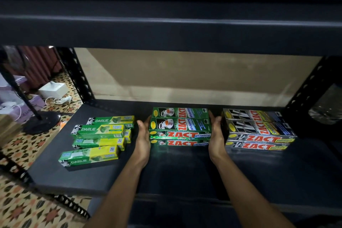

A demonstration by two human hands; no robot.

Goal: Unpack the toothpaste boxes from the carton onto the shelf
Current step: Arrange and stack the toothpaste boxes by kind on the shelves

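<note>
A stack of green Zact whitening toothpaste boxes point(180, 126) stands on the black shelf point(185, 168), two layers high. My left hand point(143, 135) presses flat against the stack's left end and my right hand point(216, 133) against its right end, fingers straight. To the right sits a stack of silver Zact boxes point(259, 129), close to my right hand. At the left lie several green and yellow Darlie boxes point(100, 135), loosely piled and skewed. The carton is not in view.
The shelf above point(166, 29) hangs low over the boxes. Perforated black uprights point(79, 77) stand at both back corners. Left of the rack, on the patterned floor, are a fan base point(42, 120), a white box point(52, 89) and cables.
</note>
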